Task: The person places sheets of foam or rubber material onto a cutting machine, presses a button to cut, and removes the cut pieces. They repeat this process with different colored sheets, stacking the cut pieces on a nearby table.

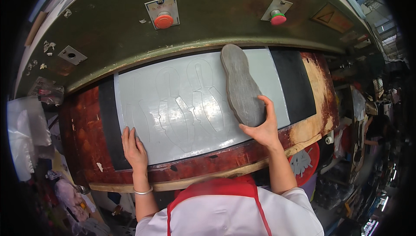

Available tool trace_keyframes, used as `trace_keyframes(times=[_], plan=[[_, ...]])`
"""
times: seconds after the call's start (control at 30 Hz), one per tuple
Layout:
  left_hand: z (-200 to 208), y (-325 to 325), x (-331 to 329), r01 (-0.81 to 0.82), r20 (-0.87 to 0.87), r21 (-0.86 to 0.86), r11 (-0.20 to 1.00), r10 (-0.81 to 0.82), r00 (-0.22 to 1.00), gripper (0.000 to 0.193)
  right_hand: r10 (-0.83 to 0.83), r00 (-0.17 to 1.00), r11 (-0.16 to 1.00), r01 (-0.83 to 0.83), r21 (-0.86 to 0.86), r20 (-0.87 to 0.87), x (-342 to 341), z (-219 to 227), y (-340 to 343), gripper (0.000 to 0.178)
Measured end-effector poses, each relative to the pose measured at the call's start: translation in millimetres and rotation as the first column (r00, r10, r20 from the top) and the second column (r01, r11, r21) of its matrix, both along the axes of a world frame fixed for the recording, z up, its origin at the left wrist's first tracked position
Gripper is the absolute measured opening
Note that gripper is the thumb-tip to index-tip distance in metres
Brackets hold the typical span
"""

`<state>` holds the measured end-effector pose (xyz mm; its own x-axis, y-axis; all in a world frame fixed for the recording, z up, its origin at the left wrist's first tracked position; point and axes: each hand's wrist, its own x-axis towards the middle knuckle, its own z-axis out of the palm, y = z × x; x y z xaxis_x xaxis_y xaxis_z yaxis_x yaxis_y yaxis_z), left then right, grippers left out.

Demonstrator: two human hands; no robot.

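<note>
A glossy grey sheet (173,143) lies on a black mat (299,84). Several sole-shaped outlines are cut or pressed into its left and middle part. My right hand (266,130) spans the near end of a grey, sole-shaped cutting die (242,82), thumb at its left side and fingers at its right. The die rests on or just over the right part of the sheet, tilted a little; whether it touches cannot be seen. My left hand (135,149) lies flat with fingers stretched out at the sheet's near left edge, holding nothing.
A green machine body (216,19) runs along the far side, with a red button (164,20) and a red-and-green button (277,17). The worn red table (86,136) has a wooden front edge. Grey scraps fill a red basin (314,153) at right; a person (377,130) is beyond.
</note>
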<state>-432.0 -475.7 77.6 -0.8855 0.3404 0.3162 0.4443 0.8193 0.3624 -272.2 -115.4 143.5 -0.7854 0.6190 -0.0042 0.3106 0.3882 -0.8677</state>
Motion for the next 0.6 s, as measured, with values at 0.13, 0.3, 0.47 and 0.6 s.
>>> trace_keyframes(times=[0.13,0.3,0.47,0.6], plan=[[-0.3,7.9,-7.7,-0.02,-0.007,0.013,1.0,0.02,1.0,0.032,0.054,0.994,0.938,-0.084,0.338,0.097,-4.5,-21.9,13.7,0.091],[-1.1,19.9,-29.8,-0.023,-0.015,0.022,0.999,0.023,1.0,0.031,0.054,0.998,0.949,-0.056,0.31,0.016,-22.3,-37.8,29.0,0.1],[-1.0,42.6,-69.5,0.01,-0.168,0.081,0.997,0.003,0.986,0.03,0.055,0.998,0.936,-0.056,0.346,0.012,-68.4,-39.9,51.7,0.108],[10.3,62.6,-82.9,0.089,-0.239,0.101,0.991,-0.063,0.969,0.028,-0.019,0.982,0.933,0.084,0.35,-0.185,-113.9,-23.0,79.4,0.105]])
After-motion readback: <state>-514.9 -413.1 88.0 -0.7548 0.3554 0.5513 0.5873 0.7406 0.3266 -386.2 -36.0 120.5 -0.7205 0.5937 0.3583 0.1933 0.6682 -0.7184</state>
